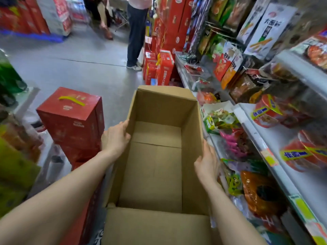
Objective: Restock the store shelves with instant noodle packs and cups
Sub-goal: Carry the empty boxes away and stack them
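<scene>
An open brown cardboard box (155, 174) is in front of me, and its inside holds nothing. My left hand (115, 137) grips the box's left wall, fingers curled over the rim. My right hand (207, 162) holds the right wall from outside, thumb at the rim. Red instant noodle bowls with yellow-and-blue bands (269, 112) lie on the white shelf (261, 144) at the right, with more noodle bowls (304, 156) nearer to me on the same shelf.
A red gift carton with a yellow handle (72, 117) stands on the floor left of the box. Stacked red cartons (159, 68) and a standing person's legs (136, 32) are ahead. Snack bags (228, 64) fill the right shelves. Green goods crowd the left edge.
</scene>
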